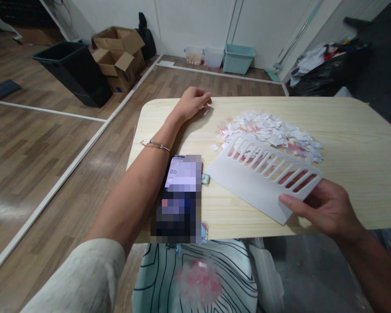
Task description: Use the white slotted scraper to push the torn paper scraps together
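At the right of the frame, the right hand (332, 211) grips a white slotted board (247, 180) by its near right end, thumb pressed on the solid face and fingers tucked beneath. The board lies across the middle right, its row of slots toward a pile of loose white paper pieces (273, 130) on the pale wooden table (365, 152). The slotted edge overlaps the near side of the pile in this view (whether it touches the paper, I cannot tell).

Held from one end only, the board probably wants a firm pinch to stop the far corner dipping or twisting. Slow, level handling should suit such light scraps best, and fingertips are better kept clear of the slots.

The left hand (194, 102) rests at the table's far edge, upper middle, fingers loosely curled; its palm is hidden, so I cannot tell whether it holds anything. A steadying touch from it would likely help. The board's left corner sits near the phone (174, 171), lower middle, so that side deserves care.
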Demonstrator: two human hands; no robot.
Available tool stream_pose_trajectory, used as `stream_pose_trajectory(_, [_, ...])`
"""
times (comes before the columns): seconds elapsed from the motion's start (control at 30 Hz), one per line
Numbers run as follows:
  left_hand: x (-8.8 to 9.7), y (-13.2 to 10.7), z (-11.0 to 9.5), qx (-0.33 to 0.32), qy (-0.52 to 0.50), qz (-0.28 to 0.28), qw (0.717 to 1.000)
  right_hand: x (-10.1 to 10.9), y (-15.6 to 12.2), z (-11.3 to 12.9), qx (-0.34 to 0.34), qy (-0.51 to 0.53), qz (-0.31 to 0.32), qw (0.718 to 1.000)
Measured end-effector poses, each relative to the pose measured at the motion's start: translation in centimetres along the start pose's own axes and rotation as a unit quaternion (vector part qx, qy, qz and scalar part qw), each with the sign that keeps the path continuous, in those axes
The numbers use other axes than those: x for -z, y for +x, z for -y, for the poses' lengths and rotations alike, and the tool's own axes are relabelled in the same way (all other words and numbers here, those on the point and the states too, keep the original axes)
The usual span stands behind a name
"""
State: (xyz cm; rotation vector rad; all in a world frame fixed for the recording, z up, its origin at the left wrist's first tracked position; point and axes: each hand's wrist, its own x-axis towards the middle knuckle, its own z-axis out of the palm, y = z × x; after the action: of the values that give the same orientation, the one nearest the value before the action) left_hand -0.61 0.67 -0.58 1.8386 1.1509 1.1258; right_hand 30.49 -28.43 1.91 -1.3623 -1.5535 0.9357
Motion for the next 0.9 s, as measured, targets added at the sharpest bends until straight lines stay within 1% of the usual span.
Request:
stream_pose_trajectory(0.07, [-0.1,0.0,0.0,0.0,-0.003,-0.003,1.0,0.3,0.1,0.0,-0.008,-0.019,-0.013,1.0])
stream_pose_trajectory(0.13, [-0.1,0.0,0.0,0.004,-0.008,-0.008,1.0,0.6,0.3,0.1,-0.01,-0.039,-0.005,0.999])
stream_pose_trajectory(0.2, [-0.1,0.0,0.0,0.008,-0.013,-0.011,1.0,0.6,0.6,0.3,0.007,-0.057,0.008,0.998])
stream_pose_trajectory(0.33, [0.0,-0.1,-0.1,0.003,-0.011,-0.004,1.0,0.1,1.2,1.3,0.094,-0.076,0.083,0.989])
stream_pose_trajectory(0.43, [0.0,-0.1,-0.2,0.001,-0.007,-0.004,1.0,-0.3,1.5,2.0,0.154,-0.086,0.112,0.978])
stream_pose_trajectory(0.6, [-0.2,0.0,0.0,0.001,-0.012,-0.016,1.0,-0.5,1.7,2.5,0.22,-0.101,0.192,0.951])
stream_pose_trajectory(0.67, [-0.3,0.0,0.1,-0.002,-0.013,-0.018,1.0,-0.4,1.7,2.5,0.238,-0.109,0.207,0.943])
stream_pose_trajectory(0.77, [-0.4,0.0,0.1,-0.003,-0.016,-0.017,1.0,-0.4,1.6,2.5,0.226,-0.112,0.205,0.946])
stream_pose_trajectory(0.83, [-0.3,0.0,0.1,0.0,-0.018,-0.016,1.0,-0.3,1.6,2.4,0.198,-0.111,0.175,0.958])
stream_pose_trajectory(0.9, [-0.3,-0.1,0.0,0.004,-0.016,-0.011,1.0,-0.2,1.5,2.1,0.157,-0.106,0.132,0.973])
